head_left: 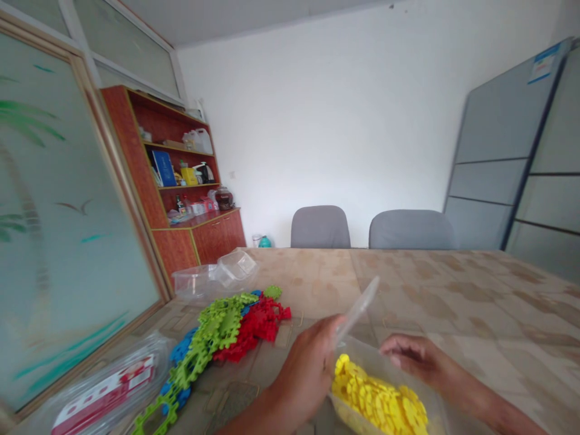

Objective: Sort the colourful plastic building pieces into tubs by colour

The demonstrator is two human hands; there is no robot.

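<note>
My left hand point(304, 370) is closed on the clear plastic lid point(357, 309), which tilts up from its grip. Under it stands a clear plastic container point(362, 362) full of yellow interlocking toy pieces point(378, 399). My right hand point(410, 356) rests on the container's far right rim with its fingers curled over the edge. A heap of green point(212, 329), red point(256, 326) and blue point(181, 350) toy pieces lies on the table to the left of my left hand.
Two empty clear tubs point(212, 278) sit at the table's far left. A plastic-wrapped packet point(104, 393) lies at the near left corner. Two grey chairs point(321, 226) stand behind the patterned table point(453, 290). A red shelf unit point(181, 181) stands by the wall.
</note>
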